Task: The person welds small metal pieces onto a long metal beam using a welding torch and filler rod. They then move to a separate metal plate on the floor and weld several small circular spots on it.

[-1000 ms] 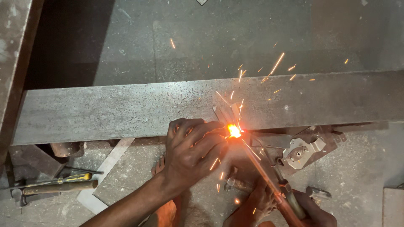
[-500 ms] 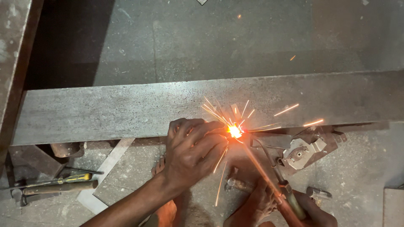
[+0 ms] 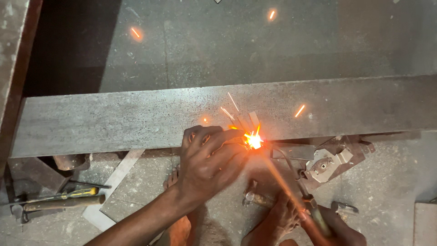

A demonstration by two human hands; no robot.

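Steel made up the long flat bar (image 3: 136,118) lying across the floor. At its near edge the left hand (image 3: 209,157) curled its fingers around a small metal piece (image 3: 248,122), with a bright spark (image 3: 253,141) at three o'clock of the knuckles. From five o'clock, the right hand (image 3: 339,230) gripped a welding rod holder (image 3: 314,212).

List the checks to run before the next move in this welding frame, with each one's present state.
1. Bright arc sits at the near edge of the long grey steel plate: ok.
2. Left hand clear of the arc: not ok, its fingers lie right beside it.
3. Hands gloved: not ok, both bare.
4. Right hand grips the rod holder: ok.
5. Bare feet clear of sparks: not ok, directly below.
6. Small metal bracket held fast: cannot tell.
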